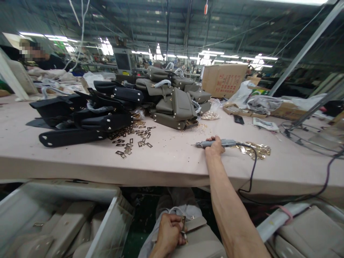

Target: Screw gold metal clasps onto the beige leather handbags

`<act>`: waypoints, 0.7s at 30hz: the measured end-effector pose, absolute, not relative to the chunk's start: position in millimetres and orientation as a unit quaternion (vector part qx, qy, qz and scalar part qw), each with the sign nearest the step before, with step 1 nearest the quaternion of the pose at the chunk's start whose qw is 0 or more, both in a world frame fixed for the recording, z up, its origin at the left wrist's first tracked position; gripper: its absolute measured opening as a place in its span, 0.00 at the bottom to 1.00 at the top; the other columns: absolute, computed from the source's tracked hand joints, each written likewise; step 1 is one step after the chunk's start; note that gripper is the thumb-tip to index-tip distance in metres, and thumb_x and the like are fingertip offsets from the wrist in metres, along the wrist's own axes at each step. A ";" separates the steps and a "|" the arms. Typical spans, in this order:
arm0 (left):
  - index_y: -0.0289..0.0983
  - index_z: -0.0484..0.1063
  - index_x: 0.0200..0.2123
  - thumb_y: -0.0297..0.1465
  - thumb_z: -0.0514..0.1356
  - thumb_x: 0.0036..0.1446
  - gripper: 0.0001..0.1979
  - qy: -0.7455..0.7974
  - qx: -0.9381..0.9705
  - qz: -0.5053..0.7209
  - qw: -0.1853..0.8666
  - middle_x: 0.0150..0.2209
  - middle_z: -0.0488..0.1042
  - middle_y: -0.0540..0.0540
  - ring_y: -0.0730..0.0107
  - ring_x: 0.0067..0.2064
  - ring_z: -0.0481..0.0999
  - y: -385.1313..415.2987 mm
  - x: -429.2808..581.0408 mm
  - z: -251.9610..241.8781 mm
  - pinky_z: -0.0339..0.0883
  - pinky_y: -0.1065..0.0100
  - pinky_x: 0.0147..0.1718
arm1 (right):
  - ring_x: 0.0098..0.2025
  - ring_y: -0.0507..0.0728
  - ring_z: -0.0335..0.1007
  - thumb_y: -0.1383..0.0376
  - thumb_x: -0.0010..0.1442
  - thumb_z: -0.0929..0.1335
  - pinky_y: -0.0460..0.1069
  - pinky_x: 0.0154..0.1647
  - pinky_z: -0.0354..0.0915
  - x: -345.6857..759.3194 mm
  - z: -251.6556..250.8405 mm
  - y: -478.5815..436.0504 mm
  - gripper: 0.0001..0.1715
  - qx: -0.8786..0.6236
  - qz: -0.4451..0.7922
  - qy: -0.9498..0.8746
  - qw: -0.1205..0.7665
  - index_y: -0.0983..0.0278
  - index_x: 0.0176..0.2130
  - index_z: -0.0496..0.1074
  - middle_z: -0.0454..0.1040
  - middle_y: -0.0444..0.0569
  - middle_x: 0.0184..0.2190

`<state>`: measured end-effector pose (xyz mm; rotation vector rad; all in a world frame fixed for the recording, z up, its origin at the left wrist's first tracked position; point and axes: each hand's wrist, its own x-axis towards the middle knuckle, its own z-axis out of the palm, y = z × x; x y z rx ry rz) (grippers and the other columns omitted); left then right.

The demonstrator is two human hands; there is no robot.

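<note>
My right hand [215, 146] is wrapped round a grey electric screwdriver [228, 143] at the table's near side, its bit pointing left and its dark cord trailing right. On my lap lies a grey-beige handbag [200, 238]. My left hand [170, 231] is closed at the bag's flap, fingers pinching a small metal clasp [183, 221] there. Gold metal fittings [258, 150] lie in a heap right of the screwdriver. Several dark rectangular metal frames [129, 147] are scattered on the table to the left.
Black bags [88, 122] and olive-grey bags [180, 105] are piled on the table [172, 161]. Behind stands a cardboard box [224, 79]; a phone [238, 119] lies near it. Bins of beige bags flank my legs, a white crate [107, 218] on the left. Another person sits far left.
</note>
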<state>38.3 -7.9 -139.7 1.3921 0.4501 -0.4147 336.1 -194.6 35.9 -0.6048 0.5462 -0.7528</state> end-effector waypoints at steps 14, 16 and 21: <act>0.32 0.77 0.29 0.37 0.73 0.43 0.15 0.215 0.622 -0.197 0.726 0.23 0.77 0.46 0.77 0.12 0.63 -10.4 38.3 -114.9 0.67 0.67 0.17 | 0.20 0.47 0.63 0.67 0.60 0.72 0.43 0.18 0.69 332.4 36.5 -197.6 0.17 -0.287 -0.371 0.260 0.844 0.60 0.32 0.57 0.69 0.39 0.25; 0.32 0.77 0.30 0.37 0.73 0.44 0.15 0.219 0.626 -0.194 0.723 0.23 0.77 0.45 0.77 0.13 0.63 -9.9 37.8 -116.2 0.67 0.67 0.17 | 0.19 0.47 0.63 0.67 0.60 0.71 0.43 0.18 0.69 332.1 36.5 -197.3 0.17 -0.285 -0.374 0.262 0.843 0.60 0.32 0.57 0.69 0.39 0.25; 0.32 0.77 0.30 0.36 0.72 0.44 0.14 0.216 0.623 -0.202 0.724 0.25 0.79 0.44 0.77 0.13 0.64 -7.0 37.4 -121.8 0.68 0.68 0.18 | 0.20 0.48 0.63 0.69 0.59 0.71 0.43 0.17 0.69 330.8 36.9 -196.2 0.16 -0.277 -0.378 0.265 0.843 0.60 0.33 0.58 0.70 0.39 0.25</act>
